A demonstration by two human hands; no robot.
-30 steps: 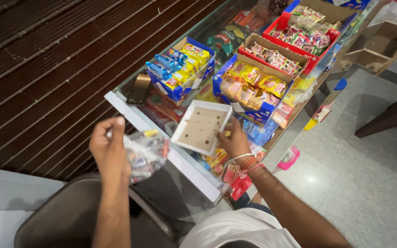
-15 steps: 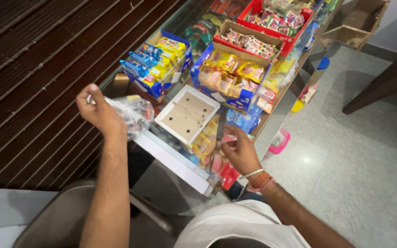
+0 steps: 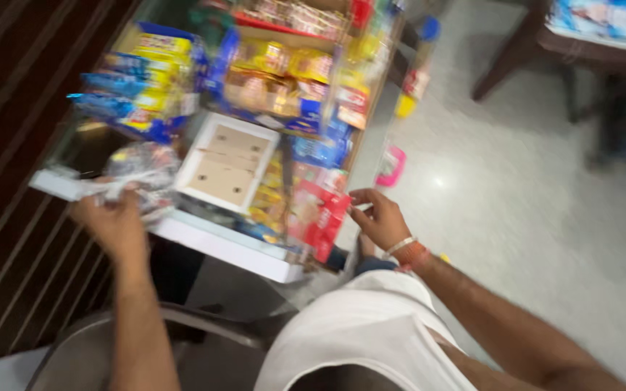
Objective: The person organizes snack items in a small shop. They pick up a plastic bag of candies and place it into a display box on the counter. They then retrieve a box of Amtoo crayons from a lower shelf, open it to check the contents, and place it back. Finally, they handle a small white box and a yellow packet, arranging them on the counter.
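The view is blurred by motion. My left hand (image 3: 114, 221) grips a crumpled clear plastic bag (image 3: 143, 170) of small wrapped items, held over the near left end of the glass display counter (image 3: 215, 242). My right hand (image 3: 378, 217) hangs beside the counter's right side with its fingers apart, close to red packets (image 3: 324, 217) hanging there; I cannot tell if it touches them. An open cardboard box (image 3: 226, 163) with a white rim lies on the counter between my hands.
Boxes of yellow and blue snack packets (image 3: 150, 72) and more trays of sweets (image 3: 284, 69) fill the counter top. A pink item (image 3: 391, 165) lies on the pale floor. A dark wooden table (image 3: 566, 51) stands at far right. A grey chair (image 3: 88, 347) is below me.
My right hand left the cardboard box and dropped down the counter's right side. My left hand carried the bag leftward, then lowered it onto the counter's near end. The camera swung right.
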